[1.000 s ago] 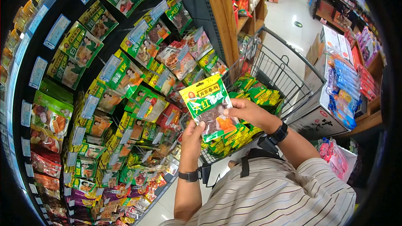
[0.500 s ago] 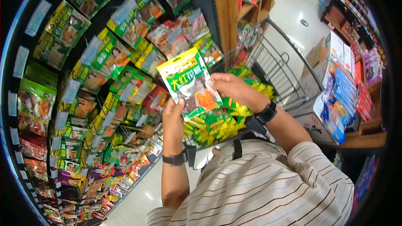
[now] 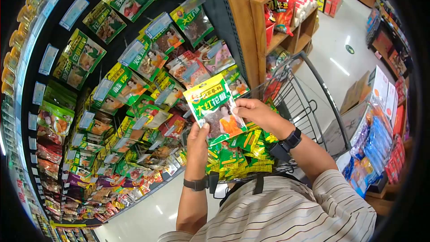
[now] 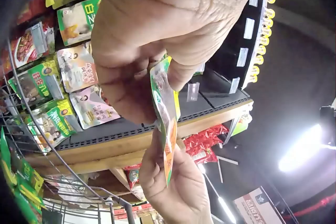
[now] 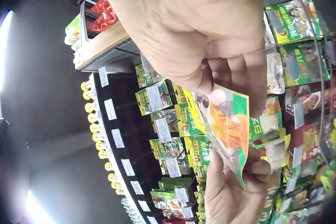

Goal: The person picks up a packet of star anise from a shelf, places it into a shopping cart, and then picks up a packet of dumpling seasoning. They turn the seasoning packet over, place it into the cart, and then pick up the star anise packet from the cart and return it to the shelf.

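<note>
Packet [image 3: 216,109] up at chest height, in front of the rack and above the cart [image 3: 319,90]. Printed front is turned to the person, likely so the label faces them.

Left hand [image 3: 198,141] pinches the lower edge, thumb on the front and fingers curled behind. Right hand [image 3: 255,113] pinches the right edge, fingers bent round it. A grip on two edges keeps the soft bag flat; the left wrist view shows it edge-on between both hands.

Around: hanging packets [image 3: 130,85] on pegs with price tags [image 3: 74,11], close behind. Loose packets [image 3: 237,150] heaped in the cart just below the hands. Wooden shelf [image 3: 264,31] to the right. Cart rim stands between the person and the rack's lower rows
</note>
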A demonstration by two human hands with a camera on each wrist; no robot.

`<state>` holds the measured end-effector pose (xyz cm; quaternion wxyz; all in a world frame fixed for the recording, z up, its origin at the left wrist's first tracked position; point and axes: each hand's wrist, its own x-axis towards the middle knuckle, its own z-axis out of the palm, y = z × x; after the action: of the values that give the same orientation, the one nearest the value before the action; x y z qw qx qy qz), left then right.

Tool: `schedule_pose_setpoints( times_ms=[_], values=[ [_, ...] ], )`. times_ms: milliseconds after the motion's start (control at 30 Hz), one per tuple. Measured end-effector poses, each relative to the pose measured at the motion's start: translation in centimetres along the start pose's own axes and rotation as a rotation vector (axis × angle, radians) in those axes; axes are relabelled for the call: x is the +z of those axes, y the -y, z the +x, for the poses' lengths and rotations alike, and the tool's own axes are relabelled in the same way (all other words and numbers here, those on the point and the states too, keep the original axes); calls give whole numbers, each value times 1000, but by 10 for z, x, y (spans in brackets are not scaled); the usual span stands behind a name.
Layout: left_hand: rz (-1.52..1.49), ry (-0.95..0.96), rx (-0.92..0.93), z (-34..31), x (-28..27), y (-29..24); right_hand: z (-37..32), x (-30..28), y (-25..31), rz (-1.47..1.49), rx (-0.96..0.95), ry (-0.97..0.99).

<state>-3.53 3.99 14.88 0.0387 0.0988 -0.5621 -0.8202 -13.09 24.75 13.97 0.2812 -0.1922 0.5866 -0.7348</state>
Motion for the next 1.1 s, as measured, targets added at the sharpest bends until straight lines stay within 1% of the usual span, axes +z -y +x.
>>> schedule_pose_setpoints(
  times_ms=[133,233,267,367,400,500,633,667,767,800,900,1000,1100],
  values=[
    [21,-20,-27,8,9,-1,8,-11,4,5,-47,70],
    [47,6,-74,18,11,-5,16,-13,4,19,-38,96],
    [67,20,-49,23,8,-7,20,-17,-1,-14,-23,104],
    [248,-28,67,37,-4,-14,19,-7,11,7,39,1],
    [226,-32,105,41,-9,-19,24,-6,9,38,53,41],
    [220,15,113,46,-18,-40,23,10,15,33,28,-26],
    [170,131,89,53,-31,-54,36,30,32,-134,-77,-24],
    [152,153,100,53,-31,-57,40,34,36,-107,-55,-37],
    [148,158,111,57,-40,-64,49,47,66,-143,-120,-85],
    [135,160,140,58,-43,-68,56,47,75,-175,-142,-122],
    [149,102,210,58,-53,-86,88,36,105,-289,-228,-133],
    [175,100,226,68,-76,-89,118,35,146,-408,-287,-151],
    [195,97,223,68,-83,-92,156,34,171,-385,-303,-185]
  ],
)
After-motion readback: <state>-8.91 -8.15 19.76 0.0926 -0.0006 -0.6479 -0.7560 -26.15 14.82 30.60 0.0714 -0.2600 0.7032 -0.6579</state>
